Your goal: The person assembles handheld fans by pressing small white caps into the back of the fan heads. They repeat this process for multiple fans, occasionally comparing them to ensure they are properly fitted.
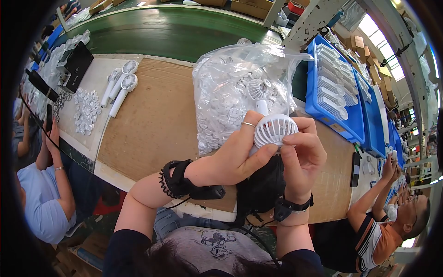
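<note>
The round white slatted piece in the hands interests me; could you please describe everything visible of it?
The round white slatted piece looks like rigid plastic, its slim ribs and slots facing the camera. It is held in front of the clear bag, touched by fingers of the left grip and right grip, which hide parts of its rim.

Fan handle (262, 107) partly hidden (lower end).
</note>
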`<state>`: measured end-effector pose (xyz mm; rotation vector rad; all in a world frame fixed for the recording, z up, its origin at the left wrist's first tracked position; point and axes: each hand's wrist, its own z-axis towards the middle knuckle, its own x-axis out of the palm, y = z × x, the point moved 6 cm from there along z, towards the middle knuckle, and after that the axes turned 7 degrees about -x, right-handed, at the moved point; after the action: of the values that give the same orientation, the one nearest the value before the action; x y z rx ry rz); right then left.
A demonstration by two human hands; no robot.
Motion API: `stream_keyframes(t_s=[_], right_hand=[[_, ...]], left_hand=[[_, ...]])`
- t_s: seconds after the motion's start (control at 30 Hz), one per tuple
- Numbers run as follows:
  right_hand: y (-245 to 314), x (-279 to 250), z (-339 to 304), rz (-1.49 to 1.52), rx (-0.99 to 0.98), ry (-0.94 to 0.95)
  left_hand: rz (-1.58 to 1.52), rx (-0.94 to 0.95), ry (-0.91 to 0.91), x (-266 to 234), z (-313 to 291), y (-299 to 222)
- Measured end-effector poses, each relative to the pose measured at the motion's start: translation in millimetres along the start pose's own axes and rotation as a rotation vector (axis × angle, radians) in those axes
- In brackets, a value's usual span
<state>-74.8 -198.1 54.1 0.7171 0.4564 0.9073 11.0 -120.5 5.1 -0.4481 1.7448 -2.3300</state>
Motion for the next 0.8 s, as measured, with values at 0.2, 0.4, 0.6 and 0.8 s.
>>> stream_keyframes(t_s=[0.2,0.4,0.6,0.8], right_hand=[[-5,2,-1,-0.049,-0.005,-0.019],[-11,0,-2,-0.099,-0.021,-0.007],[-22,3,6,0.079,0.243,-0.027],[-22,-3,9,0.113,0.271,0.013]], left_hand=[[0.001,0.009,0.006,-2,4,2],[-0.069,-0.108,0.001,-4,9,7],[-0.266,-0.304,0.12,-6,14,7],[-0.13,-0.197,0.143,-5,14,2]])
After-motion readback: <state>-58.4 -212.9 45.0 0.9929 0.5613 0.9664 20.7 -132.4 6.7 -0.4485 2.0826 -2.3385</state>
